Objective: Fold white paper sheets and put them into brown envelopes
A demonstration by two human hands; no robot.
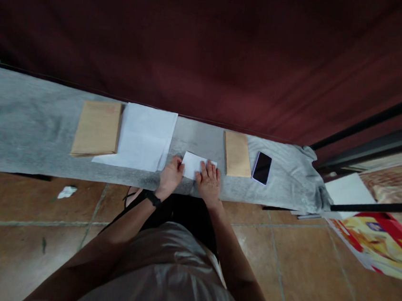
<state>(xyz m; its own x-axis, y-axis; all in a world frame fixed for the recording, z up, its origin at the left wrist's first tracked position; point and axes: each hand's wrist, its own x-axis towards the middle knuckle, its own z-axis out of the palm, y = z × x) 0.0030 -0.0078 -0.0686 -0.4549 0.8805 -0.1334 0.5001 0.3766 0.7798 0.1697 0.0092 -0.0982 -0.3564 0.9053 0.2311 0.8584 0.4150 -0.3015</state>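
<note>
A small folded white paper [191,164] lies on the grey cloth in front of me. My left hand [171,177], with a black watch on its wrist, pinches the paper's left edge between thumb and fingers. Flat on the paper's right part rests my right hand [208,181], its fingers stretched out. Larger white sheets [146,137] lie to the left, with a stack of brown envelopes [96,129] overlapping their left side. To the right is another brown envelope stack [238,154].
A phone [262,168] lies right of the brown envelopes. The grey cloth [27,122] covers a narrow table against a dark red curtain. Black bars and a colourful box [381,241] stand at the right. A crumpled white scrap [67,192] is on the tiled floor.
</note>
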